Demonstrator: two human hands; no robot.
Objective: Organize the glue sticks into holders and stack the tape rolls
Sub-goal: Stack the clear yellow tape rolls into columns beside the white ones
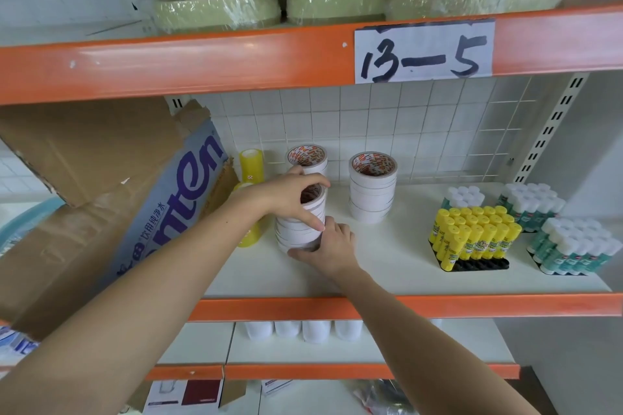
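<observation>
A stack of white tape rolls (296,229) stands on the white shelf (387,263). My left hand (290,195) grips its top from above, thumb and fingers curled round the upper rolls. My right hand (332,246) holds the stack's base from the right. Behind it stands a second white stack (308,158), and a third (372,187) to the right. Yellow tape rolls (251,162) are stacked at the left. Yellow glue sticks (475,234) fill a black holder (478,264). White-capped green glue sticks (569,248) stand in holders at the far right.
A torn cardboard box (141,199) leans at the left of the shelf. An orange beam (202,61) with a paper label "13-5" (423,50) runs overhead. More white-capped glue sticks (463,195) sit behind the yellow ones. White rolls (303,330) sit on the lower shelf.
</observation>
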